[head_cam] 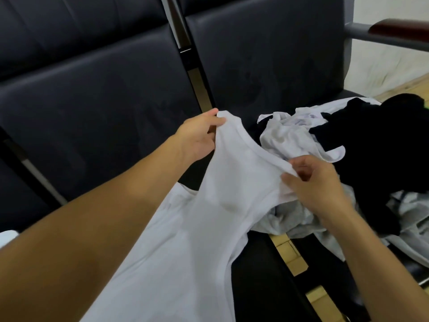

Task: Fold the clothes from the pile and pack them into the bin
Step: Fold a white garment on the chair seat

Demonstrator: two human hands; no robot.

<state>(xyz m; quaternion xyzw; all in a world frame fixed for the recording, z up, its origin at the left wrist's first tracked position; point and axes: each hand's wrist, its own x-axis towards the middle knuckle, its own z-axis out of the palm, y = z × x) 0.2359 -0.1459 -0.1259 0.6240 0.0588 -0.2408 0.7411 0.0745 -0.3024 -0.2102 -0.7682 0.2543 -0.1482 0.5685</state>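
A white sleeveless top (209, 219) hangs stretched between my hands above the dark seats, its body trailing down toward me. My left hand (197, 135) pinches one shoulder strap at the top. My right hand (313, 182) pinches the other strap, lower and to the right. The pile of clothes (336, 145) lies on the right seat just beyond my right hand: crumpled white and grey pieces mixed with black ones. No bin is in view.
Dark padded bench seats (104, 112) with upright backrests fill the left and centre. A metal armrest with a brown pad (394, 31) stands at the far right. Pale wooden floor (292, 259) shows through the gap between seats.
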